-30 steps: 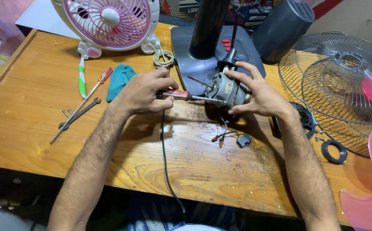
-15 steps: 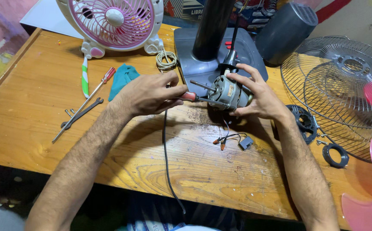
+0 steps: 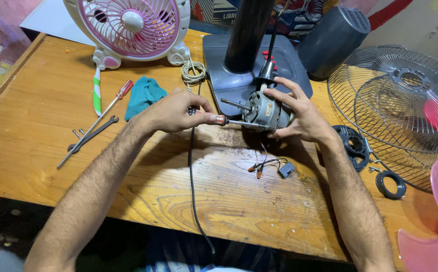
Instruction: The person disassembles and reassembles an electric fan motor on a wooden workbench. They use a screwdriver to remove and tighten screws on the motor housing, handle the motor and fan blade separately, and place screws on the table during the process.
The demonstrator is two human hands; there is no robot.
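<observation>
1. Right hand (image 3: 299, 113) clamps the fan motor (image 3: 268, 112) near the counter's (image 3: 42, 121) far edge, steadying it.
2. Left hand (image 3: 176, 112) closed around a red-handled screwdriver (image 3: 218, 119), tip apparently at the motor housing.

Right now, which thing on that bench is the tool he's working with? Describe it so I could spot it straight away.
Find the dark grey fan base at the back of the wooden table. In front of it the right hand steadies a grey motor. The screwdriver held by the left hand points into it: red-handled, unlike the longer one lying loose beside the spanner.
</observation>
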